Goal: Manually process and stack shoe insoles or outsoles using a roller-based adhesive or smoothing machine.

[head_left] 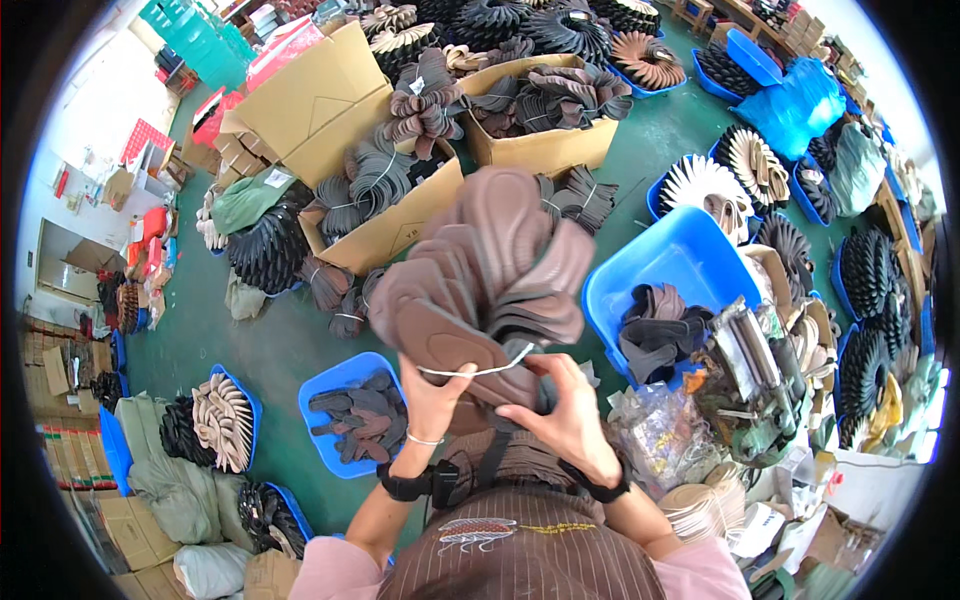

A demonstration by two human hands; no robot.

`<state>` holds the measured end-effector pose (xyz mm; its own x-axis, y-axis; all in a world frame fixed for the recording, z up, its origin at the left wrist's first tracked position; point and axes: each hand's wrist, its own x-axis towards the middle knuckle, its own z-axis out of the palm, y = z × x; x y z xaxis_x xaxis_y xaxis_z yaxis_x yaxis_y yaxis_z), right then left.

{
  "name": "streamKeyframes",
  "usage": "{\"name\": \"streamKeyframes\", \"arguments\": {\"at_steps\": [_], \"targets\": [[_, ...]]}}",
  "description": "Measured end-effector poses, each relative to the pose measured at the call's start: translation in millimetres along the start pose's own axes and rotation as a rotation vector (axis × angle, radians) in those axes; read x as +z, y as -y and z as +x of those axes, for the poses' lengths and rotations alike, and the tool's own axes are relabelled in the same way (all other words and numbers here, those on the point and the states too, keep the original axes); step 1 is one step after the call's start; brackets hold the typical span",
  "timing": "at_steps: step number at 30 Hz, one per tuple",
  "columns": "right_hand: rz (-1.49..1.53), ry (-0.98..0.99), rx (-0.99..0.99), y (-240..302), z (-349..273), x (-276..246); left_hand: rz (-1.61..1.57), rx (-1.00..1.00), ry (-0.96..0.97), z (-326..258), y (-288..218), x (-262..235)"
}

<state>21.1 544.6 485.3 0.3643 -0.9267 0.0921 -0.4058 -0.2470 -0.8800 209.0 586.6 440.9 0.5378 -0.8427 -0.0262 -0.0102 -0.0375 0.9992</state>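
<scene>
A large fanned bundle of brown shoe insoles (480, 260) is held up in front of me, slightly blurred. A white cord (460, 372) runs across its near end. My left hand (435, 398) is closed on the bundle's near left side, with the thumb by the cord. From the right, my right hand (568, 408) grips the same end, its thumb pointing inward under the cord; some of its fingers are hidden behind the insoles. Below my hands, more stacked brown insoles (475, 460) show against my striped apron (520, 545).
A blue tub (600, 300) with dark insoles stands to the right, a smaller blue tub (310, 385) to the left. Beyond the bundle, cardboard boxes (545, 150) hold tied insole bundles. Plastic bags (660, 430) pile at right. Green floor (245, 345) shows between containers.
</scene>
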Motion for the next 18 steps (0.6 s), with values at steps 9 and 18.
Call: {"name": "streamKeyframes", "arguments": {"at_steps": [9,18], "targets": [[0.311,0.183,0.133,-44,139,59,0.171,-0.033,-0.139,123,18,-4],[0.221,0.405,0.278,-134,343,44,0.196,-0.163,-0.168,316,70,52]]}}
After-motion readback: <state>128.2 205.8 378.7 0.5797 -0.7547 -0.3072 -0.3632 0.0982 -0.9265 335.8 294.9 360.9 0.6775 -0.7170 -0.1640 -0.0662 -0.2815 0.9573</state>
